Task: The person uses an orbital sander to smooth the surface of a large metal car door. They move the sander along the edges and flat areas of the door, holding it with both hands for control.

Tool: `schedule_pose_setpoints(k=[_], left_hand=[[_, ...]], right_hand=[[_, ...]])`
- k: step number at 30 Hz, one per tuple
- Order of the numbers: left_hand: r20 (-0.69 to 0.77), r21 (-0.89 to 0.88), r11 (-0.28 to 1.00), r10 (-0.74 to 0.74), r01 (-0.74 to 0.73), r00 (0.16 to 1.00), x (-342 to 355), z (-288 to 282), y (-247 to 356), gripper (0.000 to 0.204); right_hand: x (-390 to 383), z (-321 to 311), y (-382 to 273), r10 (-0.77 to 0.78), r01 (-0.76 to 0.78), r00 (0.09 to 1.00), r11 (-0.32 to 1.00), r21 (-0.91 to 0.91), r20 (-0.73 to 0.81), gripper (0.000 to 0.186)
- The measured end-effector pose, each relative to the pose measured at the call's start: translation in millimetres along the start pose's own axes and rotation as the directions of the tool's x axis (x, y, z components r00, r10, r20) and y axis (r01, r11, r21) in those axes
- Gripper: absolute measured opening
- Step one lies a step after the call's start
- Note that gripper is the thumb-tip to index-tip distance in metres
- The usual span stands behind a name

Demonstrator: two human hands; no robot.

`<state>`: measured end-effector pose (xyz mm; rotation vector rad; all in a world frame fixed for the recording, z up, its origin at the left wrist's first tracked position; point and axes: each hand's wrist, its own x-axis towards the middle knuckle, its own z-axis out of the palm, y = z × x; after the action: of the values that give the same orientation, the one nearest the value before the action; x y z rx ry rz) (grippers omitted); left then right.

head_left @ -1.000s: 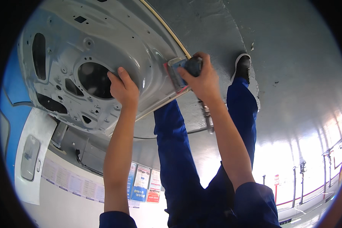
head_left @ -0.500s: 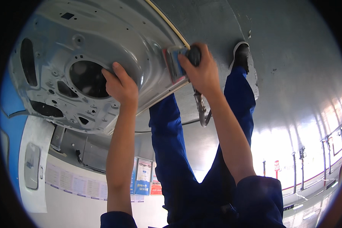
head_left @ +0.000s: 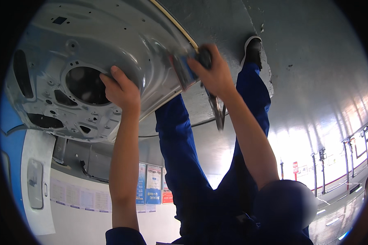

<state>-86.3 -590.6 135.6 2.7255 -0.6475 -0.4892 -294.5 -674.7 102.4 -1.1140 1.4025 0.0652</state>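
Observation:
A bare grey car door panel (head_left: 106, 47), with a large round opening (head_left: 84, 85) and several smaller cut-outs, fills the upper left. My left hand (head_left: 124, 92) grips it at the right rim of that opening; some of its fingers are hidden. On the panel's right edge, my right hand (head_left: 217, 77) is closed around the dark rounded top of a hand sander (head_left: 184, 72). The sander's flat, rectangular base lies along the panel edge, blurred by motion. Below my right hand hangs a metallic hose fitting (head_left: 217, 110).
A yellowish strip (head_left: 178, 24) runs along the panel's upper right edge. A dark hose (head_left: 202, 123) passes behind my legs. My shoe (head_left: 252, 51) is on the grey floor (head_left: 310, 61). A white door (head_left: 36, 179) and wall posters (head_left: 153, 183) are at the lower left.
The whole view has shifted slightly, with the panel and both hands now further left. The hose fitting under the sander has swung and looks straighter. Both grips are unchanged.

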Motion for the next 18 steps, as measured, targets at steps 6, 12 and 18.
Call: schedule_pose_setpoints(k=[6,12,18], left_hand=[[0.008,0.027,1.000,0.005,-0.005,1.000,2.0,1.1,4.7,0.058],[0.012,0.000,0.999,0.038,-0.038,0.999,0.0,0.8,3.6,0.059],[0.046,0.013,1.000,-0.003,0.002,0.999,-0.8,-0.4,-0.4,0.059]], right_hand=[[-66.2,28.5,3.0,0.032,-0.045,0.980,0.997,-0.062,-0.197,0.051],[-97.2,30.9,3.7,-0.044,-0.057,0.935,0.960,-0.273,-0.353,0.052],[-106.8,10.5,7.3,-0.048,-0.072,0.973,0.866,-0.495,-0.225,0.073]])
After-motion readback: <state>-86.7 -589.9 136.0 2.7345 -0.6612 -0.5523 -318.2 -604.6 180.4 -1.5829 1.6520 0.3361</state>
